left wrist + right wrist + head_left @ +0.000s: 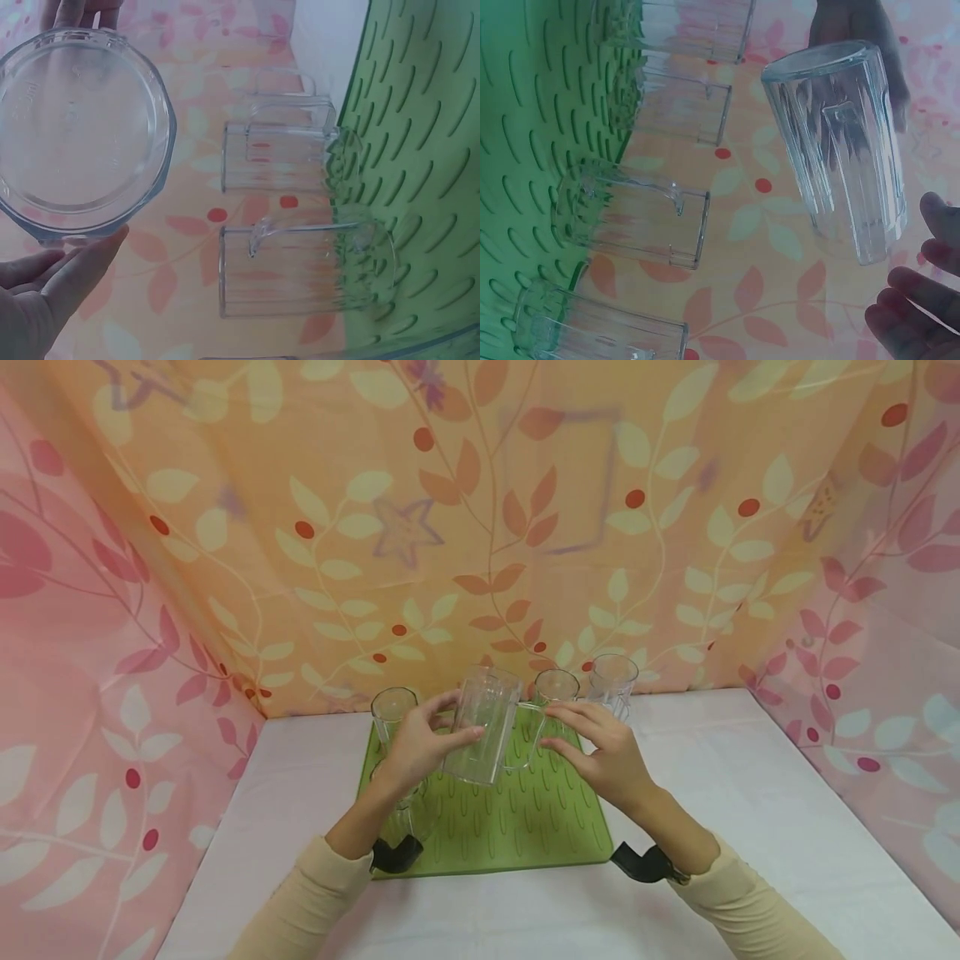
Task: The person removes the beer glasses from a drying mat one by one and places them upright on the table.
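A clear mug (487, 727) with ribbed sides hangs tilted over the green mat. My left hand (423, 739) grips it by the body, thumb on the near side and fingers behind. The mug's round base (82, 127) faces the camera in the left wrist view. Its squarish handle (529, 739) points toward my right hand (603, 747), whose fingers are spread and bent loosely around the handle's outer side. Seen from the right wrist, the fingertips (900, 279) stand a little apart from the handle (855, 187), with nothing between them.
The green ridged mat (517, 827) lies on a white-covered table (720, 793). Clear mugs stand at the mat's back left (393, 706), at its left side below my left forearm, and at its back right (557, 689). Another mug (613, 681) stands farther right. Patterned cloth (480, 527) encloses the table.
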Available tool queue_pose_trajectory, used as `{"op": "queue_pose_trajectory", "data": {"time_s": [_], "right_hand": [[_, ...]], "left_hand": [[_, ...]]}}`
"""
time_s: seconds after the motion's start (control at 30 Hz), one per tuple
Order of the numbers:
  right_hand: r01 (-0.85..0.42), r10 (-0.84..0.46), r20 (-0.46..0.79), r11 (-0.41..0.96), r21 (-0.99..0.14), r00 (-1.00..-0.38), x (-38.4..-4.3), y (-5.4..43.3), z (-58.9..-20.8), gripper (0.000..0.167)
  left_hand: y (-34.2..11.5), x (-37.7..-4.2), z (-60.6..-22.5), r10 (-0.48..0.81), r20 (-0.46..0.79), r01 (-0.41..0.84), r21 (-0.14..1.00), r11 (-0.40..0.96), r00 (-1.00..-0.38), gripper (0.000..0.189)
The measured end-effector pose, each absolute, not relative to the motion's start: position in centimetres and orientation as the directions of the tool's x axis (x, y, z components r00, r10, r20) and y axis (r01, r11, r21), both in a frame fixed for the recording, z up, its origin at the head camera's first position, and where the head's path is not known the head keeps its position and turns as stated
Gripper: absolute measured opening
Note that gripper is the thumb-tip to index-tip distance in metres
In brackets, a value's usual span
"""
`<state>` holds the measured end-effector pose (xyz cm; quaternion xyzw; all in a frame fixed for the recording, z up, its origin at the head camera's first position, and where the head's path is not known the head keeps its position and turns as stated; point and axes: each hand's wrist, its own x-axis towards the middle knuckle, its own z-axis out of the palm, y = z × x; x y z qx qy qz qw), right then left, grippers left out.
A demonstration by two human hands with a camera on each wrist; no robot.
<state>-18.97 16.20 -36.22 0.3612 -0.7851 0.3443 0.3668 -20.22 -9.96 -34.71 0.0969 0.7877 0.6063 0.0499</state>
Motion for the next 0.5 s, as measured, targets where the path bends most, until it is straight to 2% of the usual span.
{"op": "queue_pose_trajectory", "data": {"time_s": [0.13,0.33,0.4,0.5], "right_hand": [[-0.809,-0.301,0.814,0.501,-0.308,-0.496,-19.0,16.3,-36.2,0.044],[-0.817,-0.294,0.818,0.478,-0.322,-0.494,-19.2,16.4,-36.4,0.049],[-0.81,-0.282,0.799,0.449,-0.378,-0.53,-19.2,16.4,-36.4,0.05],[-0.77,-0.264,0.737,0.374,-0.517,-0.622,-19.1,16.5,-36.6,0.048]], "left_hand": [[-9.9,-19.8,-35.1,0.188,0.092,0.14,0.954,0.264,-0.978,0.075],[-9.8,-19.2,-35.7,0.151,0.131,0.168,0.949,0.267,-0.98,0.076],[-9.7,-19.1,-36.0,0.146,0.141,0.174,0.952,0.251,-0.979,0.076],[-9.6,-18.9,-36.5,0.14,0.171,0.2,0.953,0.228,-0.975,0.076]]}}
